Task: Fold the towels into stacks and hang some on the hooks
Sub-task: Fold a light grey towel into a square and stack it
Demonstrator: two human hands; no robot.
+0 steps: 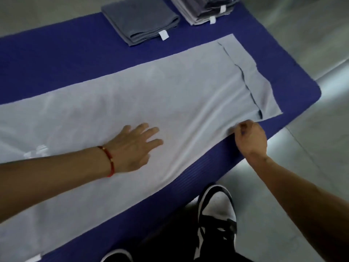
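Pale grey towel [170,95] spread long, rippled, left hand [136,146] flat on it, right hand [249,138] pinching its edge

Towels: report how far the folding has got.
Done: one folded dark grey towel and a stack of folded towels sit at the far edge of the blue mat. In hand: the light grey towel lies spread out; the left hand rests flat on it while the right hand pinches its near edge. Left: folding this one. No hooks are in view.

Left hand [135,147] presses the light grey towel [170,91] flat; right hand [250,138] pinches its near edge
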